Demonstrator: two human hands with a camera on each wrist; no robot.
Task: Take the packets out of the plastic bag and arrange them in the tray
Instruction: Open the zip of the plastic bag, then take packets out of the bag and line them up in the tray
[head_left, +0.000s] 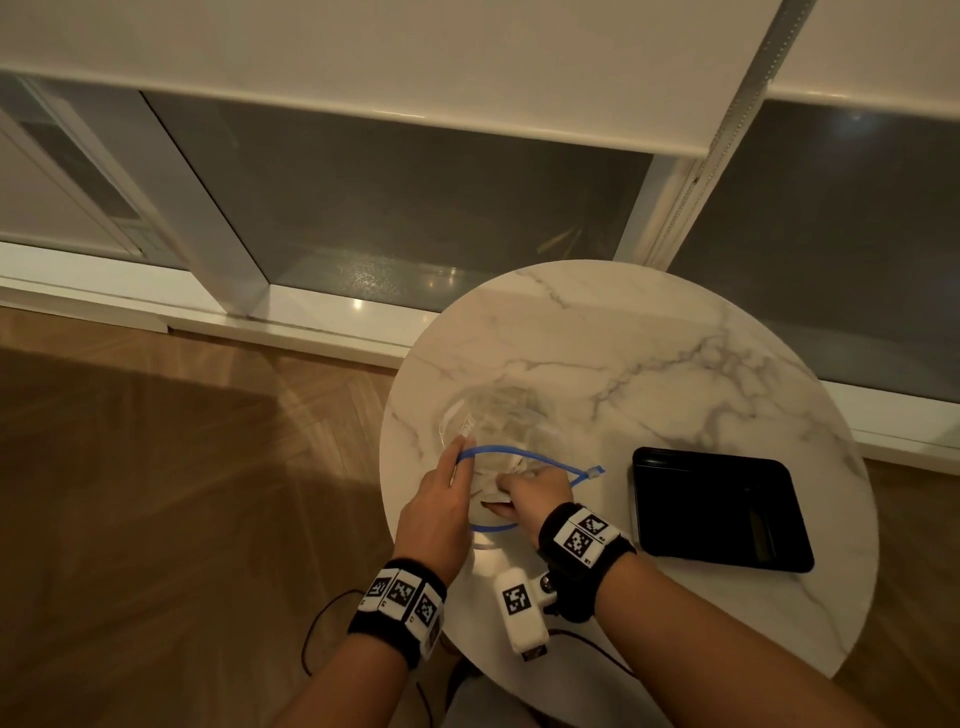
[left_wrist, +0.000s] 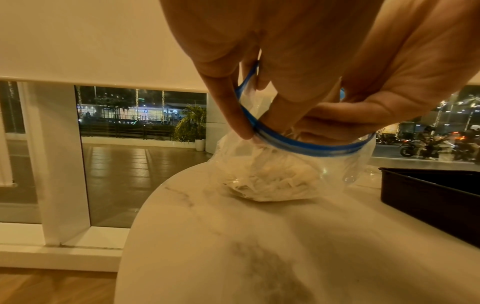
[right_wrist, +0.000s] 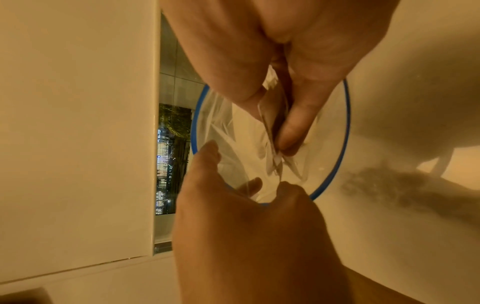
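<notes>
A clear plastic bag (head_left: 493, 421) with a blue zip rim (head_left: 545, 460) stands open on the round marble table (head_left: 623, 353). My left hand (head_left: 447, 499) pinches the rim (left_wrist: 298, 145) on its left side, thumb outside (left_wrist: 249, 131). My right hand (head_left: 530, 493) reaches down into the bag's mouth. In the right wrist view its thumb and fingers (right_wrist: 291, 131) pinch thin, flat packets (right_wrist: 270, 131). More whitish packets (left_wrist: 272, 181) lie bunched at the bottom of the bag. The black tray (head_left: 717, 509) sits right of the bag with nothing in it.
The table's left edge (left_wrist: 145, 205) drops to a wooden floor (head_left: 182, 467). Behind the table are a window and white frame (head_left: 228, 249). The tray's near wall (left_wrist: 428, 203) stands close to the bag's right side. Cables hang below my wrists.
</notes>
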